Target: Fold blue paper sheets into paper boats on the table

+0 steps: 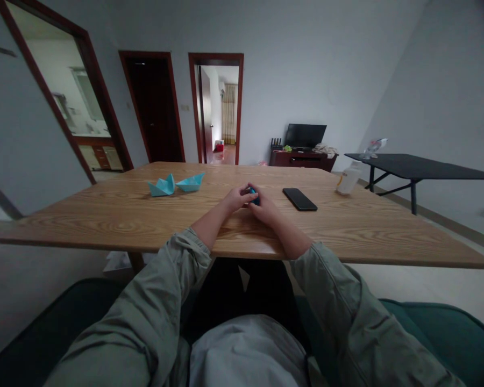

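Both hands meet over the table in front of me, around a small blue object (254, 198). Its kind cannot be made out, since my fingers cover most of it. My left hand (237, 198) wraps it from the left, fingers bent. From the right, my right hand (265, 206) closes on the same object. To the left of my hands stand two light blue folded paper boats, one paper boat (162, 186) beside another paper boat (191, 183). A black smartphone (299, 199) lies flat to the right of my right hand.
The wooden table (347, 231) reaches across the view, its near edge just under my forearms. A whitish plastic bottle (348, 178) stands at its right side. Beyond are a black folding table (423, 165) and a TV (305, 135) on a dark cabinet.
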Demonstrator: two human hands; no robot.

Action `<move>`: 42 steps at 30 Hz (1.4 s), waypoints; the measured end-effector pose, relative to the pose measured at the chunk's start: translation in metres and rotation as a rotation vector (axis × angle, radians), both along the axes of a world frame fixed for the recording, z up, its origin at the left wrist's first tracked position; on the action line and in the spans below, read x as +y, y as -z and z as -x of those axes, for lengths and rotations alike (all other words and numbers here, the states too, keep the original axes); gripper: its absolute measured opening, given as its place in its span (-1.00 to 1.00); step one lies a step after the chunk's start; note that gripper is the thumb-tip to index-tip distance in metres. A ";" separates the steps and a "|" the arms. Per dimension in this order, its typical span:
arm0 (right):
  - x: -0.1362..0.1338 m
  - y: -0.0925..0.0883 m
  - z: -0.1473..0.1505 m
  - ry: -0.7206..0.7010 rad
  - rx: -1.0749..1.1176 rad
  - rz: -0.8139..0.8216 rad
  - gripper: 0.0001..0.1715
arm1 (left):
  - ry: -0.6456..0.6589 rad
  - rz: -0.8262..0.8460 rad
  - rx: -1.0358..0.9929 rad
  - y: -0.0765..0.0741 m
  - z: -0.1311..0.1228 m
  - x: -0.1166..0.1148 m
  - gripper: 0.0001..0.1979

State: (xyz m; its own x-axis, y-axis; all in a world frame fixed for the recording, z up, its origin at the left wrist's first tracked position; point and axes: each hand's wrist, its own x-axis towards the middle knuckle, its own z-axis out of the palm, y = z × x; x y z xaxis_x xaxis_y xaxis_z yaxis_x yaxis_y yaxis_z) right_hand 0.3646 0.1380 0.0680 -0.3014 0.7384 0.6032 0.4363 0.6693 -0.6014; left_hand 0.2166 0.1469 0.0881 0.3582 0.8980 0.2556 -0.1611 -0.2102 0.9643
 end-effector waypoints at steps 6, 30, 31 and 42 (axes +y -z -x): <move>0.001 0.004 -0.001 -0.033 0.003 0.105 -0.07 | -0.026 -0.057 0.101 0.009 0.001 0.008 -0.43; 0.002 0.003 -0.003 -0.147 0.017 0.076 -0.01 | -0.074 -0.136 0.209 0.015 0.012 0.017 -0.22; 0.002 0.002 -0.004 -0.139 0.013 0.067 -0.05 | -0.076 -0.157 0.216 0.016 0.012 0.019 -0.22; -0.001 -0.006 -0.005 0.300 -0.135 0.055 -0.36 | -0.237 -0.352 0.472 0.018 0.013 0.027 -0.33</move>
State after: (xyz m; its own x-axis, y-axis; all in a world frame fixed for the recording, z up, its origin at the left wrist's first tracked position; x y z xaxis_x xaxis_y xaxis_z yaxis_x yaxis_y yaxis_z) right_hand 0.3694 0.1375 0.0738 -0.1397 0.8367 0.5295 0.6873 0.4669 -0.5565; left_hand 0.2032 0.1738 0.0696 0.3061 0.8576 0.4132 0.3543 -0.5055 0.7867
